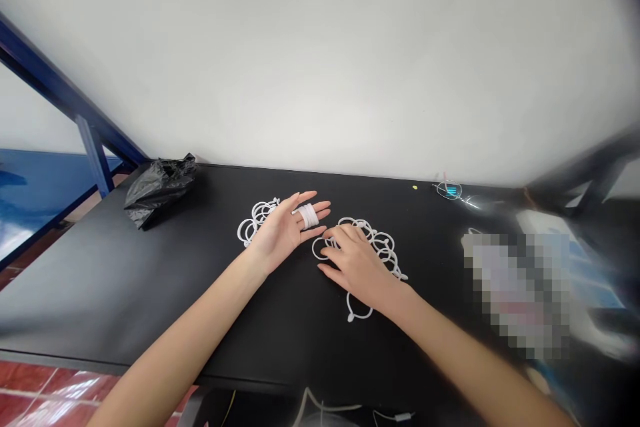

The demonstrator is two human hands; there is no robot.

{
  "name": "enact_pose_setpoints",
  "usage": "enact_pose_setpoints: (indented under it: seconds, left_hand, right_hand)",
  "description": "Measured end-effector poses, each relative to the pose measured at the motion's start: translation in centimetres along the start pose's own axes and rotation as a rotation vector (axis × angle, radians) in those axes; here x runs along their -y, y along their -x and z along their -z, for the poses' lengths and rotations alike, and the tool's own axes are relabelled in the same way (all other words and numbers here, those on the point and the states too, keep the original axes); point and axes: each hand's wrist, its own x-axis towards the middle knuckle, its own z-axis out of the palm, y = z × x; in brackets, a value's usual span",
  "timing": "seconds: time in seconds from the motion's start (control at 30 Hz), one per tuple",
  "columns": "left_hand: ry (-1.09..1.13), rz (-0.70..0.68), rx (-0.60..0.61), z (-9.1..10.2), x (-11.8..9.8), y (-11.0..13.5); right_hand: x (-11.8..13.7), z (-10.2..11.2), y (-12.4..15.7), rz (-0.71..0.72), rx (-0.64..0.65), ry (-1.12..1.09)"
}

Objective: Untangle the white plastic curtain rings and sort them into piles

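My left hand (280, 233) is palm up with its fingers stretched out. Several white elastic hair ties (307, 215) are stacked round its middle fingers. Palm down, my right hand (357, 263) reaches over a pile of loose white hair ties (385, 247), its thumb and fingers apart. Its fingertips are at one loop (315, 248) on the pile's left side; whether they grip it is unclear. Part of the pile is hidden under this hand. Behind my left hand lies a second group of white hair ties (247, 229). A single tie (360, 316) rests below my right wrist.
A crumpled black plastic bag (163, 187) lies at the back left of the black table (150, 293). Clear packaging with a blue mark (451, 191) and a small yellow bit (415, 187) are near the wall. A blurred-out item (520, 293) lies at right. Blue metal beams (93, 150) stand left.
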Motion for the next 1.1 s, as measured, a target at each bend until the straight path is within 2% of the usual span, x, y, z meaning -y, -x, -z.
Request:
enact_pose_setpoints:
  seconds: [0.07, 0.13, 0.3, 0.37, 0.43, 0.5, 0.6, 0.73, 0.83, 0.93, 1.0, 1.1]
  left_hand:
    - [-0.013, 0.029, 0.004, 0.2, -0.1, 0.1]
    - [-0.027, 0.045, -0.005, 0.5, -0.2, 0.2]
    - [-0.085, 0.053, -0.018, 1.0, -0.5, 0.1]
    - [-0.104, 0.078, -0.020, 0.9, -0.2, 0.1]
    - [-0.104, 0.110, -0.010, 0.6, 0.3, 0.3]
    - [-0.086, 0.143, 0.020, 0.1, 0.9, 0.5]
    - [-0.021, 0.169, 0.071, -0.4, 1.3, 0.8]
    - [0.070, 0.126, 0.074, 0.3, 0.3, 0.7]
    - [0.071, 0.037, 0.018, 1.0, -0.8, 0.5]
    - [0.037, 0.048, 0.012, 1.2, -0.9, 0.5]
    - [0.016, 0.074, 0.028, 1.0, -0.6, 0.5]
    - [-0.007, 0.109, 0.044, 0.8, 0.0, 0.4]
  right_hand:
    - [0.3, -0.1, -0.1, 0.028, 0.046, 0.034]
    - [0.3, 0.5, 0.1, 0.008, 0.076, -0.070]
    - [-0.9, 3.1, 0.9, -0.240, 0.055, -0.709]
    - [-1.4, 3.3, 1.1, -0.318, -0.038, -0.887]
    - [-1.8, 2.9, 1.2, -0.377, -0.152, -0.949]
    - [-1.8, 2.3, 1.3, -0.397, -0.236, -0.905]
    - [-1.7, 1.8, 1.4, -0.344, -0.266, -0.765]
    - [-1.9, 2.0, 1.6, -0.313, -0.317, -0.617]
    - [-2.4, 2.0, 1.8, -0.312, -0.203, -0.457]
    - [-2.7, 1.6, 1.9, -0.264, -0.030, -0.252]
    - [-2.7, 1.3, 1.9, -0.234, 0.007, -0.174]
    - [-2.7, 1.4, 1.9, -0.206, -0.013, -0.175]
